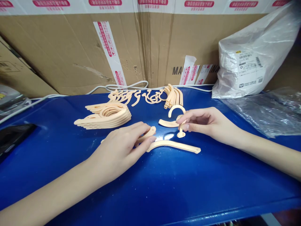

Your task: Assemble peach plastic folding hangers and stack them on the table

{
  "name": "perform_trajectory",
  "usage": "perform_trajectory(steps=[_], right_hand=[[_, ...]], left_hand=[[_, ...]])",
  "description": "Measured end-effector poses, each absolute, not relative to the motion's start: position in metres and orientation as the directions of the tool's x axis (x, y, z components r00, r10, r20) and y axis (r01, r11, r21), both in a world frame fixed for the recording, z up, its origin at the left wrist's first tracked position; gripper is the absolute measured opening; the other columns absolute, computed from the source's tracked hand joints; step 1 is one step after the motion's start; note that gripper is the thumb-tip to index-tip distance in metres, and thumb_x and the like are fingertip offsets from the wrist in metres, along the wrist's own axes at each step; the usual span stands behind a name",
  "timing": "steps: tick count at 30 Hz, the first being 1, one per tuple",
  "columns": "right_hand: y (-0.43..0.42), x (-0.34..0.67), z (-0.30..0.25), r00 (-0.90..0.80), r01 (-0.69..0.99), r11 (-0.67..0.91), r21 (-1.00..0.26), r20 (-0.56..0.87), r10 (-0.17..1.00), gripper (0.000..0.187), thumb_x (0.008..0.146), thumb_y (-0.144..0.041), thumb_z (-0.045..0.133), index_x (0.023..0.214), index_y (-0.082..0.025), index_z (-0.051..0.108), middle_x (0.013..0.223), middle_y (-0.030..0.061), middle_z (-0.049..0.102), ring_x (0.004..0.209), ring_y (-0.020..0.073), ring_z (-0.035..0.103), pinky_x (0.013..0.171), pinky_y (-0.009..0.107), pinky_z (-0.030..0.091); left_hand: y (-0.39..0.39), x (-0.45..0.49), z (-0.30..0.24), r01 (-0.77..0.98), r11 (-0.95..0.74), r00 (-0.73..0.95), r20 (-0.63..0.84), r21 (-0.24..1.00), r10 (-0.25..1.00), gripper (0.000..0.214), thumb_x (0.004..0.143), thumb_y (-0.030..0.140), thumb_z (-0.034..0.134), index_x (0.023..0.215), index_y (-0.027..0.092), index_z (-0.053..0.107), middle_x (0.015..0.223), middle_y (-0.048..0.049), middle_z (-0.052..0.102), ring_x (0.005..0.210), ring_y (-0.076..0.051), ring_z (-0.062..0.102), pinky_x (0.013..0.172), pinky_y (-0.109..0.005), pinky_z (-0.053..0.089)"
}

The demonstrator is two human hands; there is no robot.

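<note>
My left hand [122, 144] is closed on a cream plastic hanger arm [149, 133]; its rounded end with a hole sticks out past thumb and fingers. Just right of that hand, a second curved arm piece [175, 144] lies on the blue table. Between thumb and fingertips my right hand [204, 122] pinches a hanger hook [176, 107]. The hook's curve points up and left, and its flat foot hangs below the thumb. Behind the hook lies another arm piece [167, 123], partly covered by the fingers.
A stack of cream hangers [105, 121] lies on the blue table [150, 191] at left. Behind are loose hooks [125, 95] and several arm pieces [175, 95]. Cardboard boxes [70, 47], a white cable [110, 87], a plastic bag [254, 56] and a dark device [16, 138] surround them.
</note>
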State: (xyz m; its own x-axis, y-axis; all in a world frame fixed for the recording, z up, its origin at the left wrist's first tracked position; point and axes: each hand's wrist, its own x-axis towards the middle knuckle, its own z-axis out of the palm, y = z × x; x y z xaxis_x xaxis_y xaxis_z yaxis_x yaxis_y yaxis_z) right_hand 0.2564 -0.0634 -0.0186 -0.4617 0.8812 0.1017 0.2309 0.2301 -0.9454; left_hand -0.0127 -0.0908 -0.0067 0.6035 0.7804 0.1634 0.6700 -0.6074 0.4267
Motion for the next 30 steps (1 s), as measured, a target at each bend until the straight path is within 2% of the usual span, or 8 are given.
perform_trajectory(steps=[4, 9, 14, 18, 22, 27, 30], right_hand=[[-0.063, 0.255, -0.021, -0.466, 0.22, 0.211, -0.952, 0.088, 0.88, 0.017, 0.079, -0.031, 0.076, 0.094, -0.023, 0.075, 0.081, -0.0006, 0.075, 0.073, 0.0131, 0.069, 0.072, 0.026, 0.053], [-0.065, 0.253, -0.021, -0.478, 0.232, 0.215, -0.949, 0.082, 0.875, 0.015, 0.08, -0.03, 0.074, 0.093, -0.021, 0.074, 0.082, 0.0005, 0.075, 0.074, 0.0143, 0.069, 0.073, 0.028, 0.054], [-0.062, 0.248, -0.013, -0.467, 0.213, 0.213, -0.954, 0.092, 0.879, 0.013, 0.079, -0.027, 0.075, 0.091, -0.023, 0.076, 0.08, -0.0008, 0.075, 0.073, 0.0134, 0.069, 0.073, 0.028, 0.052], [-0.053, 0.243, -0.01, -0.433, 0.169, 0.181, -0.969, 0.092, 0.897, 0.014, 0.076, -0.025, 0.077, 0.09, -0.026, 0.078, 0.078, -0.0018, 0.075, 0.072, 0.0123, 0.068, 0.072, 0.027, 0.052], [-0.048, 0.235, -0.011, -0.406, 0.103, 0.136, -0.985, 0.083, 0.91, 0.014, 0.077, -0.026, 0.076, 0.092, -0.026, 0.078, 0.079, -0.0019, 0.075, 0.069, 0.0099, 0.067, 0.069, 0.025, 0.052], [-0.052, 0.223, -0.015, -0.427, 0.013, 0.11, -0.994, 0.094, 0.899, 0.011, 0.075, -0.025, 0.079, 0.085, -0.023, 0.077, 0.077, -0.0021, 0.075, 0.072, 0.0089, 0.067, 0.07, 0.022, 0.052], [-0.055, 0.221, -0.019, -0.434, -0.013, 0.095, -0.995, 0.092, 0.896, 0.01, 0.075, -0.025, 0.08, 0.084, -0.023, 0.077, 0.076, -0.0028, 0.074, 0.07, 0.0068, 0.065, 0.07, 0.019, 0.051]], left_hand=[[-0.092, -0.01, -0.009, 0.695, -0.592, 0.612, 0.097, 0.407, 0.785, 0.035, 0.102, 0.039, 0.037, 0.075, 0.02, 0.047, 0.067, 0.0049, 0.052, 0.059, -0.011, 0.049, 0.054, -0.025, 0.03], [-0.093, -0.007, -0.015, 0.614, -0.662, 0.693, 0.108, 0.43, 0.713, 0.036, 0.104, 0.038, 0.033, 0.079, 0.02, 0.053, 0.073, 0.0045, 0.06, 0.065, -0.011, 0.057, 0.058, -0.024, 0.034], [-0.093, -0.005, -0.018, 0.613, -0.737, 0.71, 0.212, 0.284, 0.672, 0.039, 0.105, 0.04, 0.029, 0.094, 0.02, 0.061, 0.076, 0.0007, 0.066, 0.068, -0.013, 0.062, 0.058, -0.023, 0.038], [-0.095, -0.005, -0.02, 0.683, -0.706, 0.636, 0.325, 0.187, 0.7, 0.036, 0.103, 0.036, 0.032, 0.089, 0.019, 0.061, 0.063, 0.0023, 0.059, 0.055, -0.012, 0.057, 0.051, -0.022, 0.033], [-0.096, -0.007, -0.025, 0.666, -0.731, 0.629, 0.415, 0.149, 0.657, 0.026, 0.099, 0.029, 0.035, 0.09, 0.02, 0.058, 0.059, 0.0051, 0.055, 0.047, -0.011, 0.052, 0.046, -0.024, 0.026], [-0.094, -0.009, -0.028, 0.669, -0.727, 0.633, 0.395, 0.155, 0.666, 0.021, 0.095, 0.024, 0.036, 0.083, 0.02, 0.053, 0.055, 0.0067, 0.05, 0.043, -0.01, 0.044, 0.044, -0.024, 0.022], [-0.093, -0.008, -0.027, 0.651, -0.737, 0.645, 0.378, 0.184, 0.664, 0.02, 0.095, 0.022, 0.034, 0.087, 0.019, 0.053, 0.059, 0.006, 0.049, 0.046, -0.01, 0.042, 0.047, -0.024, 0.027]])
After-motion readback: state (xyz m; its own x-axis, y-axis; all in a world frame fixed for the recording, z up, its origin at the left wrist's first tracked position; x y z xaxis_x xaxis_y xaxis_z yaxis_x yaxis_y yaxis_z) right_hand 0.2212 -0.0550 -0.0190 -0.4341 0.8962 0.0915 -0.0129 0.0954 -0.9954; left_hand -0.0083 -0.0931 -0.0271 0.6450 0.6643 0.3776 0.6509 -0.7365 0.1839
